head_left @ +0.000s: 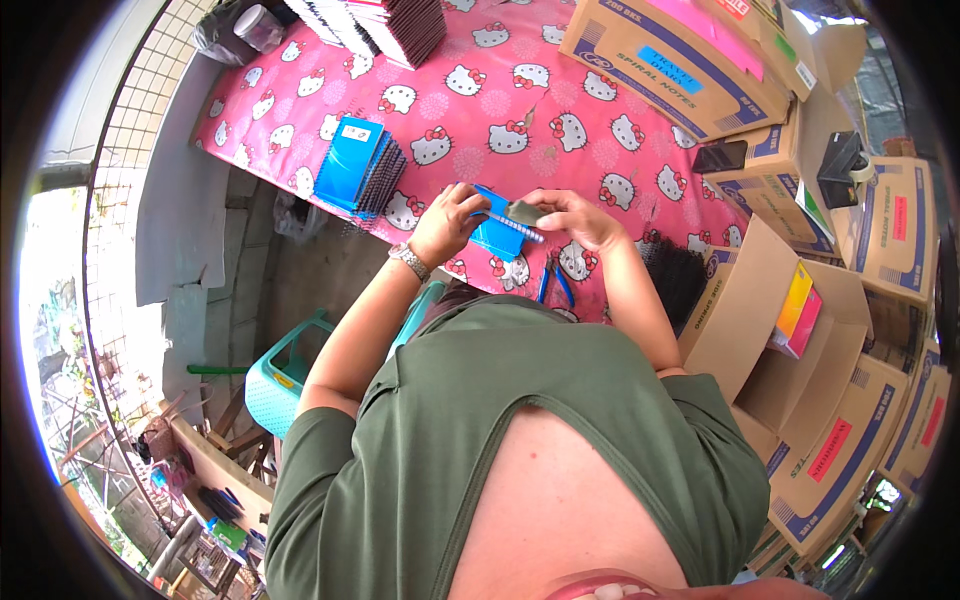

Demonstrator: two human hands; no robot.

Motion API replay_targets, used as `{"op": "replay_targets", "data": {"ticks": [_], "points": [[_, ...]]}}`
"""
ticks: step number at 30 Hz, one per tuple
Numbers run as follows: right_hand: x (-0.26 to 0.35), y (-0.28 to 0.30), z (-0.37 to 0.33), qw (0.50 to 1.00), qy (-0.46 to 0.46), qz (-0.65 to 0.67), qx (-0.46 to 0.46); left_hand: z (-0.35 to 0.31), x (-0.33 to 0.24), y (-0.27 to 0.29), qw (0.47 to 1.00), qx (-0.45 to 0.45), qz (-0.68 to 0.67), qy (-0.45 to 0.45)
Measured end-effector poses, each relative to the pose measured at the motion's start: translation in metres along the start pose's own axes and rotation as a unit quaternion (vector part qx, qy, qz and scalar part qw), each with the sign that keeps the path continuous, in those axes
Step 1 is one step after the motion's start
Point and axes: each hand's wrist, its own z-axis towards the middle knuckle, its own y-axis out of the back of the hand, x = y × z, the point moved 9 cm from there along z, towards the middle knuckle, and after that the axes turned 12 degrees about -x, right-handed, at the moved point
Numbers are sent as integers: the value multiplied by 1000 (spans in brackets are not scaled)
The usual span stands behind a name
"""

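A small blue spiral notebook (497,240) lies at the near edge of the pink patterned tablecloth, its pale coil running slantwise along it. My left hand (450,225) grips the notebook's left end with curled fingers. In my right hand (578,218) a small grey-green piece (526,212), perhaps cloth, is pinched against the coil; its exact kind is unclear. Just below the notebook rest blue-handled pliers (556,284). To the left of my left hand stands a stack of blue spiral notebooks (350,168).
More stacked notebooks (402,28) stand at the far left. A cardboard box (680,72) sits at the far right, with a phone (720,156) nearby. Black coils (674,272) bunch beside my right forearm, near an open carton (745,310). A turquoise plastic chair (275,380) is at my left.
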Motion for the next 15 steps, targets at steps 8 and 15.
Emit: {"op": "replay_targets", "data": {"ticks": [8,15], "points": [[15,-8,-2,996,11,81,42,-2,10,-8,996,19,-77,40],[12,-12,3,997,18,24,77,3,10,-15,994,44,-90,48]]}}
